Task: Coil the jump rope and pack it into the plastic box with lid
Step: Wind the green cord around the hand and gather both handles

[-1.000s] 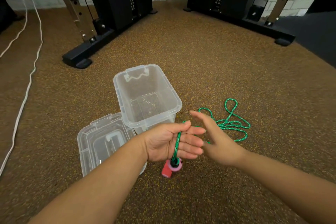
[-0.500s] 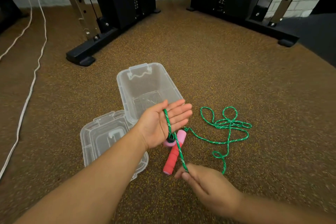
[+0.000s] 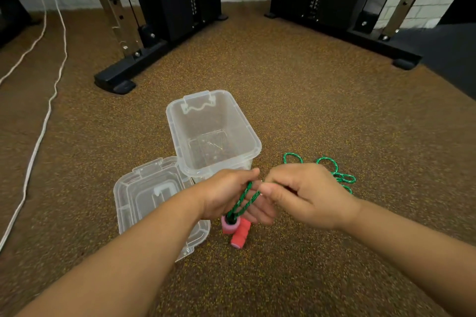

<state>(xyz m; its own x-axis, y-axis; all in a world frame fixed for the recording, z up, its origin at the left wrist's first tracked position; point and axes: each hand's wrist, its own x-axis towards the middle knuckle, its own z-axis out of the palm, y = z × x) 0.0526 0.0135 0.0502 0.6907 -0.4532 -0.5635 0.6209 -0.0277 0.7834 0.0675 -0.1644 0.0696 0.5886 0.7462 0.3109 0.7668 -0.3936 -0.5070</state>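
My left hand (image 3: 221,195) is held palm up in front of the clear plastic box (image 3: 180,121), fingers stretched out. Two strands of the green jump rope (image 3: 243,199) cross its palm. The red handles (image 3: 238,235) hang just below this hand, one with a pink end cap (image 3: 230,224). My right hand (image 3: 304,195) pinches the rope right at the left hand's fingertips. Behind the right hand, the loose remainder of the rope (image 3: 342,177) lies in loops on the floor. The box stands open and holds nothing. Its clear lid (image 3: 144,201) lies flat beside it, under my left forearm.
The floor is brown speckled rubber. A white cable (image 3: 38,136) runs along the left side. Black gym machine bases stand behind the box, one at the back left (image 3: 121,77) and one at the back right (image 3: 386,49).
My right hand drew the rope down toward me, then carried it up over the left hand's fingers. A second strand now crosses the palm, and the floor pile is smaller.
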